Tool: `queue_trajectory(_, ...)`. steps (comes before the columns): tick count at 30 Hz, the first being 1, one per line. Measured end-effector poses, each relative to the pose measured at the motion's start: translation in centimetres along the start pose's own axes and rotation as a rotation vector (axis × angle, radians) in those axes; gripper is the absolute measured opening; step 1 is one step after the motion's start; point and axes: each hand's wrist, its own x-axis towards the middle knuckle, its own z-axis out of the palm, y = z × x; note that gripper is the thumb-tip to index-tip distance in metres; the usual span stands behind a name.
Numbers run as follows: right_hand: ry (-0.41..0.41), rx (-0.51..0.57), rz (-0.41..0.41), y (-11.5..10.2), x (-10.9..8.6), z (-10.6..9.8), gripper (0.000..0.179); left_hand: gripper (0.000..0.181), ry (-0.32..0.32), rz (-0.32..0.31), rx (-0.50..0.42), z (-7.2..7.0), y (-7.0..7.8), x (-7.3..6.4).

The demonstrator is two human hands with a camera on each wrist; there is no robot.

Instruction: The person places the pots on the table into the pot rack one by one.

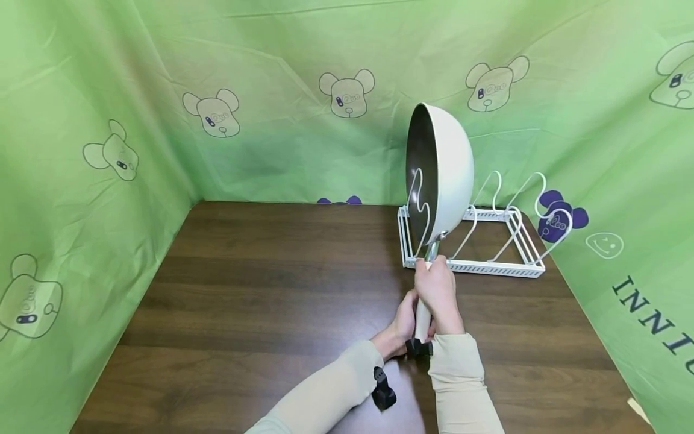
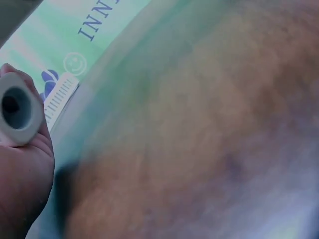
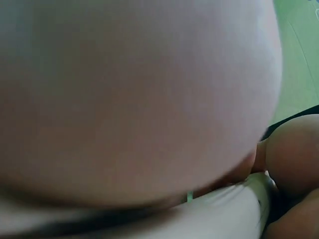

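Note:
A white wok (image 1: 456,163) with a dark inside stands on edge at the left end of a white wire pan rack (image 1: 488,269). Its pale handle (image 1: 422,322) slopes down towards me. My right hand (image 1: 438,292) grips the handle close to the metal joint. Lower down, my left hand (image 1: 402,322) holds the handle near its end, with fingertips showing on the far side. In the left wrist view the hollow handle end (image 2: 22,112) faces the camera beside a hand, and a blurred surface fills most of the frame. Blurred skin covers much of the right wrist view.
Curved wire dividers (image 1: 515,232) rise along the rack to the right of the wok. The rack sits at the back right of a dark wooden table (image 1: 260,289). Green printed cloth (image 1: 282,138) hangs behind and at both sides.

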Motion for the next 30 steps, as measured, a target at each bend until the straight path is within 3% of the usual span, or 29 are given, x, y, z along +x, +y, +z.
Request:
queue_trajectory(9, -0.035, -0.019, 0.002, 0.8, -0.4, -0.5, 0.036, 0.053, 0.028, -0.086, 0.055, 0.1, 0.3, -0.1)
queue_trajectory(14, -0.042, -0.059, 0.009, 1.1, -0.7, -1.0, 0.031, 0.043, 0.047, -0.05, 0.049, 0.1, 0.2, 0.1)
queue_trajectory(19, -0.041, -0.097, -0.003, 1.3, -0.9, -1.4, 0.028, 0.03, 0.117, 0.016, -0.003, -0.1, 0.4, 0.7)
queue_trajectory(23, -0.047, -0.119, -0.012, 1.3, -0.9, -1.6, 0.028, 0.046, 0.178, 0.059, -0.01, -0.3, 0.8, 1.0)
queue_trajectory(26, -0.051, -0.118, -0.019, 1.3, -1.0, -1.7, 0.028, 0.065, 0.188, 0.089, -0.01, -0.5, 1.1, 1.2)
queue_trajectory(30, -0.061, -0.106, -0.016, 1.3, -1.1, -1.7, 0.028, 0.069, 0.167, 0.117, -0.002, -0.7, 1.4, 1.6)
